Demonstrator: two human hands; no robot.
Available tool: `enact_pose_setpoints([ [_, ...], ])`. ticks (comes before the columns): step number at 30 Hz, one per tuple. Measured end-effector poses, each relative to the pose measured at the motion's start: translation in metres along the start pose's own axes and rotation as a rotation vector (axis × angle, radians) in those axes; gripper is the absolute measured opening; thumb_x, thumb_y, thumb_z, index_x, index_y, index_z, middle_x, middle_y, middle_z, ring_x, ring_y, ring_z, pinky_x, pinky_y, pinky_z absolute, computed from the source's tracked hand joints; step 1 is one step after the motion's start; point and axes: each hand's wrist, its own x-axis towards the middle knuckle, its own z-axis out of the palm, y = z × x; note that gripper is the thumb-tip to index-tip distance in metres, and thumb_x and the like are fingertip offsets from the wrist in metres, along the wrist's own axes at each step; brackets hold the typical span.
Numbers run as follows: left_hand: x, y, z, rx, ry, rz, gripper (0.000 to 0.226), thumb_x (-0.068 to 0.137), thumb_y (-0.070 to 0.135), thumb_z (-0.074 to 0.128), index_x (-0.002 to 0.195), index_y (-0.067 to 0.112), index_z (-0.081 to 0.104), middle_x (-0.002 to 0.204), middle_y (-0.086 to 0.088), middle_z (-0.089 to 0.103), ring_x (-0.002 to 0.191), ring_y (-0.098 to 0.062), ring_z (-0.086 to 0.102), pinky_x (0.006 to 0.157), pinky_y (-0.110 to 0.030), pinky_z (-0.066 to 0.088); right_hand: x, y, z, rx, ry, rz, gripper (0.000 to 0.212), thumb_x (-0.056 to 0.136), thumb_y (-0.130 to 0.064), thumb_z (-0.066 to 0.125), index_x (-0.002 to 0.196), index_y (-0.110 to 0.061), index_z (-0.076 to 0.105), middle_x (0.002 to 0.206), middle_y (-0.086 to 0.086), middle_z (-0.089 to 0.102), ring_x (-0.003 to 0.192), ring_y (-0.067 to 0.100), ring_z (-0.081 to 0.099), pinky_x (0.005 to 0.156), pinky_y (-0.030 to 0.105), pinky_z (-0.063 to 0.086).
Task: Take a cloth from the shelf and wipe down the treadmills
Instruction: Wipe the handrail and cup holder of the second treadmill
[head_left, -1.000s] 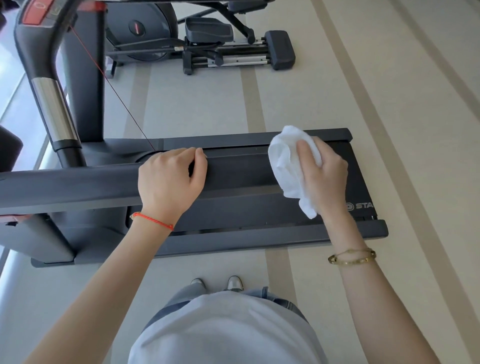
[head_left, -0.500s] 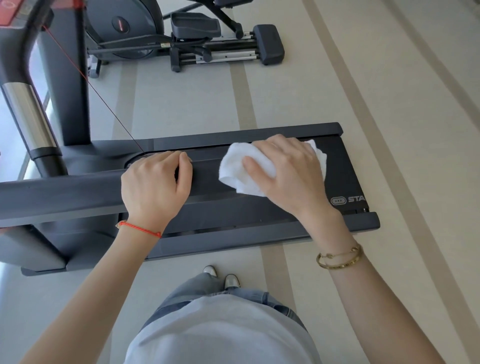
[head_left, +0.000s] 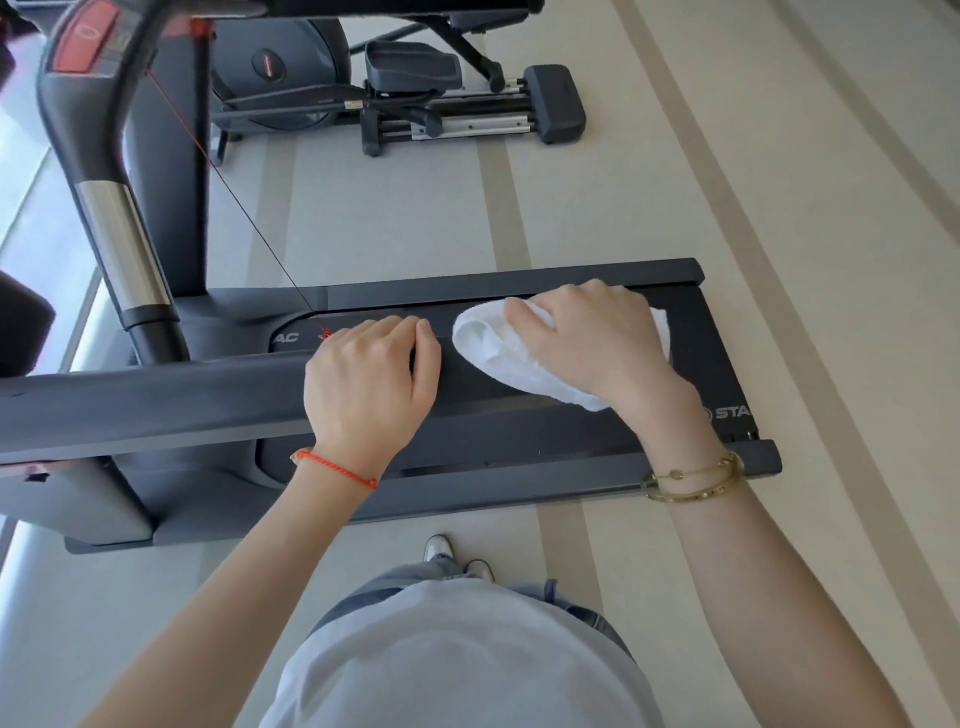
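Since a second ago your right hand (head_left: 592, 345) has swept the white cloth (head_left: 498, 353) inward along the treadmill handrail (head_left: 156, 405), from out near its free end to just beside your left hand (head_left: 371, 387), which has stayed put.

Nearest you, your pale shirt and jeans fill the bottom of the view, with only the toes of your shoes (head_left: 457, 558) showing past them. Your right hand lies over the cloth with fingers curled into it, pressing it down on the rail; the cloth bunches out toward your left hand and hides the rail end. Your left hand grips the rail, fingers wrapped over its far edge so their tips are out of sight.

Below both hands lies the treadmill deck (head_left: 519, 441); the lettering beside your right wrist is cut off by your arm. A red safety cord (head_left: 234, 197) runs from behind your left hand up to the console upright (head_left: 111, 218), whose top is cropped. Beyond your hands stands an elliptical trainer (head_left: 405, 88), its upper part out of frame.
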Motion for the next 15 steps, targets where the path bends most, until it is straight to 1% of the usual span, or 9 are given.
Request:
enact_pose_setpoints([
  [2,0.001,0.000,0.000,0.000,0.019,0.012,0.043,0.096,0.017,0.039,0.054,0.012,0.047,0.048,0.000,0.040,0.046,-0.022,0.033,0.048,-0.024,0.009,-0.005,-0.007,0.004,-0.005,0.051,-0.024,0.053,0.095,-0.047,0.037,0.053,-0.019,0.050,0.047,-0.004,0.043,0.048,0.013,0.038,0.051,0.032,0.024],
  [3,0.001,0.000,0.000,0.002,0.024,0.014,0.043,0.096,0.017,0.039,0.054,0.013,0.045,0.048,0.000,0.040,0.046,-0.022,0.033,0.048,-0.024,0.008,-0.007,-0.007,0.004,0.004,0.062,-0.035,0.053,0.095,-0.047,0.038,0.050,-0.019,0.046,0.045,-0.004,0.041,0.046,0.013,0.038,0.050,0.032,0.023],
  [5,0.000,-0.001,0.003,0.008,0.014,0.018,0.044,0.096,0.018,0.037,0.055,0.013,0.050,0.049,0.000,0.044,0.047,-0.022,0.037,0.050,-0.028,0.011,-0.008,-0.002,0.002,0.029,0.054,-0.042,0.054,0.094,-0.049,0.038,0.049,-0.020,0.042,0.044,-0.003,0.041,0.047,0.015,0.041,0.049,0.029,0.023],
  [8,0.000,-0.001,0.005,0.002,-0.001,0.019,0.045,0.097,0.019,0.036,0.059,0.013,0.059,0.052,-0.001,0.051,0.049,-0.023,0.046,0.050,-0.031,0.024,-0.004,0.014,-0.006,0.068,-0.002,0.015,0.054,0.092,-0.054,0.039,0.051,-0.021,0.047,0.047,-0.002,0.048,0.050,0.017,0.046,0.049,0.029,0.027],
  [11,0.002,0.000,0.003,0.009,0.007,0.022,0.043,0.097,0.018,0.037,0.059,0.012,0.058,0.051,-0.001,0.049,0.049,-0.024,0.045,0.049,-0.034,0.033,-0.003,0.030,-0.013,0.166,-0.023,0.110,0.053,0.092,-0.053,0.042,0.052,-0.019,0.046,0.047,-0.001,0.047,0.051,0.023,0.047,0.049,0.031,0.031],
  [13,0.003,0.001,0.003,0.009,0.009,0.025,0.043,0.096,0.017,0.037,0.058,0.012,0.057,0.051,-0.001,0.047,0.049,-0.024,0.044,0.049,-0.034,0.033,-0.008,0.030,-0.008,0.112,0.047,0.088,0.051,0.093,-0.052,0.040,0.057,-0.019,0.054,0.053,0.001,0.056,0.057,0.026,0.054,0.054,0.033,0.038],
  [15,0.002,0.001,0.004,0.004,0.030,0.020,0.043,0.096,0.016,0.037,0.057,0.012,0.056,0.050,-0.001,0.046,0.048,-0.024,0.042,0.048,-0.033,0.030,-0.015,0.023,0.001,0.023,0.172,-0.009,0.050,0.093,-0.051,0.037,0.066,-0.019,0.063,0.063,0.001,0.062,0.062,0.025,0.058,0.058,0.033,0.039],
])
